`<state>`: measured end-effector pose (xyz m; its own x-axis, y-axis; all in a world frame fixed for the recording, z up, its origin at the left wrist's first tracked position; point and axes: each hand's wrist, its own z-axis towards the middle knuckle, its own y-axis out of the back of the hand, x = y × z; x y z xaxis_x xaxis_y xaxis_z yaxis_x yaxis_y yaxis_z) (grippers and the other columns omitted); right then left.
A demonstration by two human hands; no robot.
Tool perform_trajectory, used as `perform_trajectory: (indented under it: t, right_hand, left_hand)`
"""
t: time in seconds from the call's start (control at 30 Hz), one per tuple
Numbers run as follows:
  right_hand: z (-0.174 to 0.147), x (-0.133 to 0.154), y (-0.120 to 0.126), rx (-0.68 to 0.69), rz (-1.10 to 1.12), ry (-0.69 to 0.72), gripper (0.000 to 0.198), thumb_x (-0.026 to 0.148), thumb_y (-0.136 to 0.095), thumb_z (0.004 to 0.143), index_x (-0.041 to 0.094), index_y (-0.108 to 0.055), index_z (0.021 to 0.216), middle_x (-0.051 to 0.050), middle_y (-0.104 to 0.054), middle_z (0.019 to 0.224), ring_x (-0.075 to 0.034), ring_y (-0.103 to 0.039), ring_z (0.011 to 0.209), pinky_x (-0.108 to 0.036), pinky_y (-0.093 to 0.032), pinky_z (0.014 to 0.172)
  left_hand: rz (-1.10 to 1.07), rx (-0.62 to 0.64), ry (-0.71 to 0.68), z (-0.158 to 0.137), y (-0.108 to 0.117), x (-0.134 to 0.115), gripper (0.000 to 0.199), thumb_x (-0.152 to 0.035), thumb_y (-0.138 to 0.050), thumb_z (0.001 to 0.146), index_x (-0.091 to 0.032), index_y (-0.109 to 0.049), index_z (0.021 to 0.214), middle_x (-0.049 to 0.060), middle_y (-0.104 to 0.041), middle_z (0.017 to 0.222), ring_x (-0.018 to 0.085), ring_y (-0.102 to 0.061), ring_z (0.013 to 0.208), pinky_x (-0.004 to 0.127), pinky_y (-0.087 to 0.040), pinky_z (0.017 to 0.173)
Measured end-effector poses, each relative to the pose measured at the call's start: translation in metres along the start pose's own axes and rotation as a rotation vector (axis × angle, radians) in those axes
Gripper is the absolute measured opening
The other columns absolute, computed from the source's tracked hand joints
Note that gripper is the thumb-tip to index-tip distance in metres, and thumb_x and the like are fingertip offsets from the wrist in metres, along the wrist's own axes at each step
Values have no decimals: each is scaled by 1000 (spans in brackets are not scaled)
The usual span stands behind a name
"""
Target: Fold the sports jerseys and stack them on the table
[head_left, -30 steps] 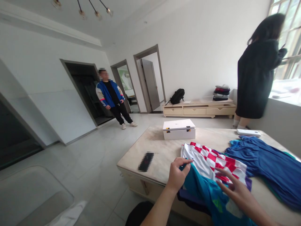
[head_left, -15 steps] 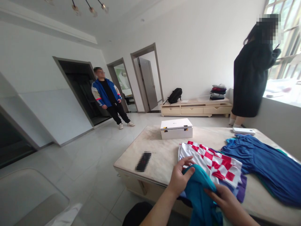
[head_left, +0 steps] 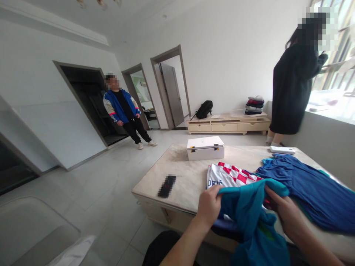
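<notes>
A teal garment (head_left: 246, 207) hangs between my two hands over the near edge of the table (head_left: 149, 181). My left hand (head_left: 210, 207) is closed on one end of its upper edge. Pinching the other end is my right hand (head_left: 283, 208). The garment's lower part drops toward my lap, and its kind cannot be made out. Just beyond it lies a red-and-white checked jersey (head_left: 235, 173) with dark lettering, partly covered by the teal cloth. To the right, dark blue garments (head_left: 310, 188) are spread on the table.
A white box (head_left: 205, 149) and a blurred dark object (head_left: 166, 186) are on the table, with a white device (head_left: 283, 150) at its far edge. Two people stand beyond. A low cabinet (head_left: 227, 127) holds a black backpack (head_left: 204, 109) and folded clothes (head_left: 254, 105).
My hands have moved apart, the right one going rightward and up, stretching the teal garment's edge between them. It now covers more of the checked jersey. The view has shifted slightly.
</notes>
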<state>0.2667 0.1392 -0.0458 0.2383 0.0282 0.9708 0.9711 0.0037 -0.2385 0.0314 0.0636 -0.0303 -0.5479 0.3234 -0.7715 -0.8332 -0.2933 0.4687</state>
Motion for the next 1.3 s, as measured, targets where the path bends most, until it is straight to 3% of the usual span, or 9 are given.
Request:
perform_trajectory:
  t: [0.13,0.33,0.43,0.53,0.67,0.77,0.93,1.07,1.3]
  right_hand:
    - [1,-4,-1,99,32,-27,44,45,-87,64,20,-76,98,-9,-79,99,-28,-75,88,-34,-62,72]
    - [1,-4,4,92,-261,-4,45,38,-82,63,20,-76,104,-11,-77,105,-33,-72,99,-45,-60,87]
    - [-10,-1,-4,80,-386,261,51,39,-71,78,26,-67,127,-10,-68,132,-32,-63,122,-48,-54,101]
    - [-29,-3,-22,400,-463,388,63,41,-72,84,30,-55,143,-6,-59,147,-30,-52,137,-47,-44,112]
    - [-35,-11,-37,599,-696,360,38,41,-73,84,24,-71,117,-5,-77,108,-29,-70,100,-40,-55,90]
    - [-22,-8,-30,551,-769,337,23,42,-66,88,20,-75,87,-1,-72,74,-22,-65,71,-31,-51,67]
    - [-8,7,-10,421,-371,205,23,44,-72,83,21,-76,88,0,-73,80,-21,-66,75,-30,-53,69]
    - [-10,13,-2,366,18,-45,31,45,-81,75,24,-75,96,-1,-76,83,-23,-71,76,-37,-58,74]
    - [12,15,22,158,-10,54,32,37,-84,70,20,-75,95,0,-73,77,-18,-67,70,-30,-54,68]
  left_hand:
    - [167,-160,-54,6,23,7,40,-9,-51,90,-28,-73,117,5,-78,109,25,-72,103,34,-54,91]
    - [-15,-337,-22,8,29,6,24,-19,-53,97,-23,-73,110,6,-77,110,23,-71,106,33,-53,96]
    - [-22,-215,-66,6,18,5,18,-22,-59,96,-23,-74,105,6,-76,106,22,-71,103,33,-53,96]
    - [-3,19,-178,0,0,4,18,-24,-61,96,-24,-74,108,6,-74,109,22,-69,107,33,-52,99]
    - [-55,174,-268,-6,-14,1,17,-26,-63,95,-24,-73,108,6,-73,108,22,-68,107,32,-51,99]
    - [-86,94,-216,-2,-13,1,18,-28,-63,96,-22,-72,110,7,-72,109,22,-67,107,34,-51,100]
    - [-214,228,26,3,-11,13,61,-36,-80,82,-23,-59,138,9,-73,116,24,-70,101,33,-56,87]
    - [-119,388,93,2,-14,23,25,-38,-73,87,-19,-76,104,5,-76,99,22,-69,91,31,-53,81]
    - [-115,86,128,14,13,16,33,-50,-69,89,-17,-71,87,0,-66,75,16,-59,71,24,-44,63]
